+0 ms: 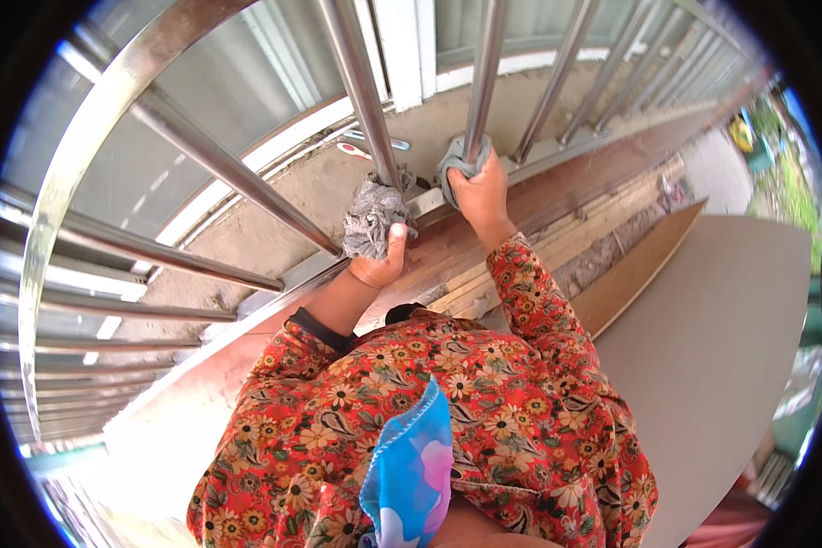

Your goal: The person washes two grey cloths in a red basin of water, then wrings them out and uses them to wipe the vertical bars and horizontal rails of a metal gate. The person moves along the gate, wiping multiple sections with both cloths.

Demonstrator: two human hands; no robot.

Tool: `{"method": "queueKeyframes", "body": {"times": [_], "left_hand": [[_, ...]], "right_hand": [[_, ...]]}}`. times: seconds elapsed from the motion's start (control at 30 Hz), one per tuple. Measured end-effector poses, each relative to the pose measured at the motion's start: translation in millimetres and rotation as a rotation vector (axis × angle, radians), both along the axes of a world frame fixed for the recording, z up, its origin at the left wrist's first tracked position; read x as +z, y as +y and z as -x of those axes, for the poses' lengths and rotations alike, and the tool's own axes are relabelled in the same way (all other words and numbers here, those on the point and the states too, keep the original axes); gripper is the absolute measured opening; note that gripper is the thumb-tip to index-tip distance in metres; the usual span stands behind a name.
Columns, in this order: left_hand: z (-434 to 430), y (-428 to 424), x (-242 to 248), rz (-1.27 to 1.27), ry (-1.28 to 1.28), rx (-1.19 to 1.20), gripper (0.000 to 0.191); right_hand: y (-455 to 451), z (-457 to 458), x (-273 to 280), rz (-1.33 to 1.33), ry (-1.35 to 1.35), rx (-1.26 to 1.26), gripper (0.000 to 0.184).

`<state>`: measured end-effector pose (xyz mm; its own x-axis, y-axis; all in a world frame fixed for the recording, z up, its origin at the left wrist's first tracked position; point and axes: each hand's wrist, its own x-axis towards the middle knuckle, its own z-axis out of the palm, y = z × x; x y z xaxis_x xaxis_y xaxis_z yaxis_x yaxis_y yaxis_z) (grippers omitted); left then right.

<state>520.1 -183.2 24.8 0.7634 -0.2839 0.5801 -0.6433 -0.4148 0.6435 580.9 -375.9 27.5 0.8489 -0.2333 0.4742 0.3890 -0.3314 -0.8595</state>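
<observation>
My left hand (381, 262) holds a crumpled grey cloth (375, 218) against the foot of a metal railing bar (362, 89). To its right, my right hand (481, 188) grips a grey-green cloth (460, 164) wrapped around the bottom of the neighbouring bar (485, 68). Part of each cloth is hidden by the fingers or the bar. Both bars stand on a metal bottom rail (428, 203). A curved metal handrail (82, 123) arches over the bars at the left.
Behind the railing, a red-and-white object (353, 151) and a blue strip-like object (390, 142) lie on the concrete ledge (315, 178) below the windows. Wooden planks (548, 240) lie below the railing. A large grey board (712, 308) and a brown panel (630, 274) stand at the right.
</observation>
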Motion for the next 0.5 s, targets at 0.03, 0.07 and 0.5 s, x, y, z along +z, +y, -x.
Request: {"method": "queueKeyframes", "body": {"times": [0.03,0.07,0.5], "left_hand": [[-1.1,-3.4,3.5,0.079,-0.027,0.081,0.021],[-2.8,-6.5,9.1,0.156,-0.098,0.124,0.015],[6.5,7.1,37.2,-0.549,-0.089,0.181,0.042]], "right_hand": [[-0.1,-1.5,-8.0,-0.015,0.003,0.015,0.026],[-1.5,-2.5,-11.9,-0.038,-0.025,0.035,0.025],[-3.5,0.5,1.4,-0.016,-0.088,0.263,0.024]]}}
